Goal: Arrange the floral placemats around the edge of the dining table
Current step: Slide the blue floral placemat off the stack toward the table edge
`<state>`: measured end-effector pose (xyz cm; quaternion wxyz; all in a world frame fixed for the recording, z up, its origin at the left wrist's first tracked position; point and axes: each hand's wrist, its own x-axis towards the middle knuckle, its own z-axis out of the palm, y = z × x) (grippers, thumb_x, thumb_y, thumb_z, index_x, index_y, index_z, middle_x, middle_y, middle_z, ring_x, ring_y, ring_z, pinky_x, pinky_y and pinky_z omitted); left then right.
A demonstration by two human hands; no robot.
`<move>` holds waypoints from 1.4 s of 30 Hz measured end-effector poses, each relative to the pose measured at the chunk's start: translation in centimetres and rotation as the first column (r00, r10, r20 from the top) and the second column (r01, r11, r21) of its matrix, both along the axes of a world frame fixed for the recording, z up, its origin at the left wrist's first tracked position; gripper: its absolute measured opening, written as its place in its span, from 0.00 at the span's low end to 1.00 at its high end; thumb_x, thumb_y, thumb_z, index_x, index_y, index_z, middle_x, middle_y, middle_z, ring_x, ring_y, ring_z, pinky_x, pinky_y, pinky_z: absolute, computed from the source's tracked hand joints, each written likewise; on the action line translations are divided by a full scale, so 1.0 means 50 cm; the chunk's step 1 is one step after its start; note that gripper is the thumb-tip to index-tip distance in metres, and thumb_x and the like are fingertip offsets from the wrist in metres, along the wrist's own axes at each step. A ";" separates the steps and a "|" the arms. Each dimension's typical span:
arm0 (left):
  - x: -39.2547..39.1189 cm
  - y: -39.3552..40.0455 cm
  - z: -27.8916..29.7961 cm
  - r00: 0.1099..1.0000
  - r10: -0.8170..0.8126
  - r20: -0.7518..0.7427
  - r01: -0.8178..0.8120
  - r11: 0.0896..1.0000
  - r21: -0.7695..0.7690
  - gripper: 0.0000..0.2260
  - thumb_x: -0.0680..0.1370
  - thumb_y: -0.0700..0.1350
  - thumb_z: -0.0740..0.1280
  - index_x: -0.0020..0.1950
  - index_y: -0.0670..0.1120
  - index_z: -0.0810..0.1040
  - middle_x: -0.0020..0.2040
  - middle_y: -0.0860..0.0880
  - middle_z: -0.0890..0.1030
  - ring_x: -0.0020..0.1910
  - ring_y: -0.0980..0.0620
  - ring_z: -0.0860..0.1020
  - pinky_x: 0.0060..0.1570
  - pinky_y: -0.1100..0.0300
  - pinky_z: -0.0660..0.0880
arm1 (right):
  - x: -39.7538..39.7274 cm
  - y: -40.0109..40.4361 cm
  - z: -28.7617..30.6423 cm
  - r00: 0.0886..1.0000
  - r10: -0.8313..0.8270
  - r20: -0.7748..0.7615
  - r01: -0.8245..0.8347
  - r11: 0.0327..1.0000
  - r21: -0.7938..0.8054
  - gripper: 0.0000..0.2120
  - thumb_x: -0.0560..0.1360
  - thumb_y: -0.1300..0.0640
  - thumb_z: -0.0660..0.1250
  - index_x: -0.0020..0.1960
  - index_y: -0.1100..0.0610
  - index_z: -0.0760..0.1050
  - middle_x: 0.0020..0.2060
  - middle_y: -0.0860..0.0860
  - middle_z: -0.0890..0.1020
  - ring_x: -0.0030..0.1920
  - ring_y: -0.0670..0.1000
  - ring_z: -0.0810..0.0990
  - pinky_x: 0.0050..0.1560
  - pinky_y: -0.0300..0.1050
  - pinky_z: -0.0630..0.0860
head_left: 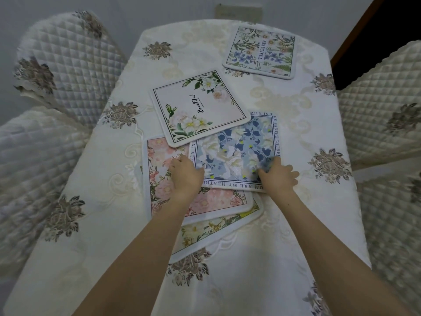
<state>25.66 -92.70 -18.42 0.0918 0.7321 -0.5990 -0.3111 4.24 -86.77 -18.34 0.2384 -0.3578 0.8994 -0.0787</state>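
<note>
Several floral placemats lie on the cream tablecloth. A blue-flowered placemat with a text border sits mid-table, on top of a pink-flowered placemat. Under the pink one a yellow-green placemat sticks out toward me. A white-rose placemat overlaps the far edges of the pink and blue ones. A blue-and-green placemat lies alone near the far right edge. My left hand grips the blue placemat's left edge. My right hand pinches its near right corner.
Quilted chairs stand around the table: two on the left, two on the right. A dark doorway is at the far right. The tablecloth carries brown flower motifs.
</note>
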 end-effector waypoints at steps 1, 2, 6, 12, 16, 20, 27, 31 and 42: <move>0.002 -0.004 -0.004 0.999 0.027 -0.039 -0.027 1.000 0.011 0.20 0.74 0.46 0.68 0.60 0.37 0.69 0.60 0.36 0.68 0.58 0.38 0.68 0.53 0.46 0.72 | -0.004 -0.002 -0.001 1.000 -0.028 0.003 0.028 1.000 -0.007 0.29 0.73 0.45 0.66 0.67 0.57 0.62 0.61 0.65 0.68 0.62 0.66 0.66 0.60 0.59 0.66; 0.003 -0.007 -0.006 0.994 0.054 -0.091 -0.052 0.998 0.024 0.18 0.74 0.45 0.68 0.58 0.37 0.70 0.58 0.37 0.69 0.54 0.38 0.71 0.49 0.47 0.74 | -0.007 -0.003 -0.002 0.999 -0.048 -0.004 0.048 0.999 -0.004 0.32 0.73 0.45 0.67 0.69 0.60 0.59 0.63 0.65 0.67 0.63 0.66 0.65 0.61 0.61 0.65; 0.006 -0.006 -0.011 0.953 0.095 -0.287 -0.089 0.995 0.034 0.12 0.75 0.41 0.67 0.55 0.40 0.70 0.51 0.43 0.78 0.40 0.48 0.75 0.28 0.59 0.67 | -0.013 -0.007 -0.003 0.997 -0.080 -0.022 0.081 0.996 0.034 0.39 0.72 0.45 0.69 0.71 0.65 0.56 0.66 0.65 0.64 0.66 0.67 0.63 0.62 0.61 0.66; 0.009 0.003 0.000 0.881 0.180 -0.437 -0.172 0.983 0.058 0.11 0.74 0.38 0.67 0.54 0.46 0.70 0.47 0.47 0.78 0.40 0.48 0.77 0.33 0.60 0.71 | -0.046 -0.008 0.003 0.970 -0.199 0.139 0.202 0.979 -0.011 0.30 0.72 0.51 0.70 0.64 0.65 0.61 0.60 0.65 0.70 0.60 0.67 0.70 0.52 0.53 0.70; 0.010 0.018 0.013 0.874 0.172 -0.453 -0.159 0.985 0.068 0.11 0.74 0.38 0.67 0.52 0.48 0.68 0.48 0.47 0.78 0.42 0.45 0.78 0.34 0.57 0.73 | -0.067 0.014 0.014 0.952 -0.106 0.287 0.159 0.973 -0.166 0.12 0.76 0.60 0.63 0.54 0.65 0.66 0.48 0.60 0.76 0.46 0.59 0.76 0.38 0.45 0.70; 0.008 0.049 0.029 0.890 0.129 -0.438 -0.125 0.991 0.037 0.12 0.75 0.38 0.66 0.52 0.49 0.66 0.47 0.49 0.77 0.43 0.46 0.78 0.38 0.55 0.74 | -0.056 0.050 0.040 0.959 -0.027 0.281 0.113 0.950 -0.292 0.07 0.76 0.63 0.60 0.50 0.61 0.62 0.43 0.59 0.74 0.39 0.57 0.73 0.35 0.47 0.69; 0.017 0.147 0.061 0.900 0.051 -0.432 -0.047 0.999 0.020 0.12 0.75 0.38 0.67 0.57 0.43 0.69 0.50 0.46 0.78 0.44 0.45 0.78 0.39 0.56 0.73 | -0.044 0.172 0.072 0.961 -0.009 0.278 0.120 0.916 -0.383 0.06 0.76 0.63 0.60 0.51 0.59 0.63 0.40 0.59 0.76 0.34 0.56 0.72 0.32 0.45 0.66; 0.023 0.221 0.068 0.892 0.015 -0.451 -0.023 1.000 -0.012 0.10 0.75 0.39 0.67 0.54 0.46 0.70 0.48 0.49 0.78 0.41 0.50 0.78 0.32 0.60 0.71 | -0.039 0.258 0.077 0.961 -0.021 0.274 0.136 0.904 -0.406 0.07 0.76 0.63 0.60 0.50 0.57 0.62 0.35 0.54 0.74 0.30 0.51 0.69 0.28 0.43 0.61; -0.059 0.387 0.070 0.861 -0.096 -0.499 0.087 0.995 -0.042 0.08 0.75 0.40 0.67 0.50 0.47 0.69 0.43 0.52 0.77 0.39 0.52 0.76 0.32 0.61 0.69 | -0.097 0.477 0.080 0.946 -0.188 0.265 0.286 0.868 -0.407 0.12 0.78 0.62 0.59 0.61 0.63 0.66 0.41 0.56 0.74 0.36 0.56 0.72 0.32 0.44 0.64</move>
